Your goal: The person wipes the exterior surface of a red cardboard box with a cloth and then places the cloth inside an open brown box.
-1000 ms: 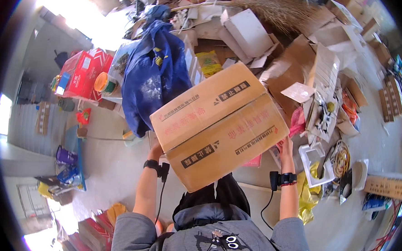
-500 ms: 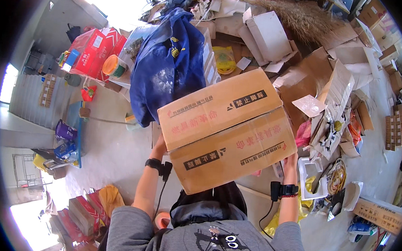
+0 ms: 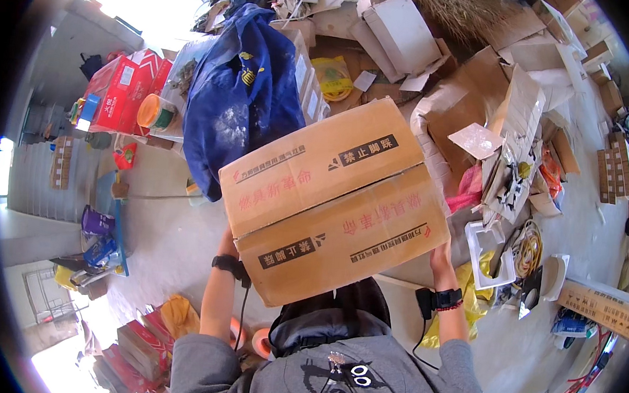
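Observation:
A large brown cardboard box (image 3: pixel 370 224) is held up in front of my chest, tilted, with a long seam between its two top flaps. My left hand (image 3: pixel 231 240) supports its left side and my right hand (image 3: pixel 440 256) its right side. The box hides most of the fingers of both hands. Beyond its upper left edge, a dark blue cloth (image 3: pixel 237 107) with yellow marks lies draped over stacked boxes.
Torn cardboard (image 3: pixel 469 91) and scraps are heaped ahead and to the right. A white foam frame (image 3: pixel 487 266), coiled hose (image 3: pixel 528 250) and yellow plastic bag (image 3: pixel 474 304) lie at my right. Red boxes (image 3: pixel 124 90) and an orange-lidded tub (image 3: pixel 154 112) stand at the left.
The box sits slightly further left in view, still between both hands. The surroundings have shifted left as well, and more of the orange footwear below my left arm shows.

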A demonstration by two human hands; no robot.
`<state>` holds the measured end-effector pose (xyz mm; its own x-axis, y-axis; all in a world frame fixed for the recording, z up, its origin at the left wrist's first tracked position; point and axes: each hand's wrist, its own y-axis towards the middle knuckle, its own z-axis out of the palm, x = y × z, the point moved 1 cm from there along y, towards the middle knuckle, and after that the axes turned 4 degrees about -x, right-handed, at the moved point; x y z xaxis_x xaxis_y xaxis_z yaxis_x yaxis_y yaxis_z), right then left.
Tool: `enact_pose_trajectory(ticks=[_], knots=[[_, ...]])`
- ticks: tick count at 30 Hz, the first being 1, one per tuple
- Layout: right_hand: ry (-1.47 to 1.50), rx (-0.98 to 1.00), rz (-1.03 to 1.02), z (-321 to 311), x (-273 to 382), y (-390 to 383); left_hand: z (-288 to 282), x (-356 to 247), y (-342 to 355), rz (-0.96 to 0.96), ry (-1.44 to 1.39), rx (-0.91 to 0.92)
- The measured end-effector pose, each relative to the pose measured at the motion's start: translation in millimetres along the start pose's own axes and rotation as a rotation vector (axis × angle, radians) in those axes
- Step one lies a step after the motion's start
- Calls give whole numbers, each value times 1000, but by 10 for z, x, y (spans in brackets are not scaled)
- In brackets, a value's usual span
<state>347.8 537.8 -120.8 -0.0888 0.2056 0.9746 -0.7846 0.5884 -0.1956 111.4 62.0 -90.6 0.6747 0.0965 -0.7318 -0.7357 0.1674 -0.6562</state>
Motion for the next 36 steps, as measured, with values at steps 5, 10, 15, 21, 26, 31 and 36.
enact_pose_trajectory(ticks=[5, 10, 15, 21, 26, 31, 36], knots=[[-9, 72, 20, -104, -26, -22, 35, -72, 35, -14, 8, 19], [322, -38, 349, -115, 73, -24, 67, -130, 151, -30, 15, 49], [227, -121, 387, -47, 86, -178, -49, -134, 86, -72, 34, 32], [210, -148, 569, 231, 364, -658, -200, -164, 64, -118, 68, 49], [225, -140, 704, 400, 439, -925, -338, -126, 29, -146, 72, 56], [73, -226, 886, 718, 694, -1085, -488, -207, -3, -150, 87, 59], [144, -232, 742, 981, 1172, -1192, -464, -174, -6, -155, 92, 73]])
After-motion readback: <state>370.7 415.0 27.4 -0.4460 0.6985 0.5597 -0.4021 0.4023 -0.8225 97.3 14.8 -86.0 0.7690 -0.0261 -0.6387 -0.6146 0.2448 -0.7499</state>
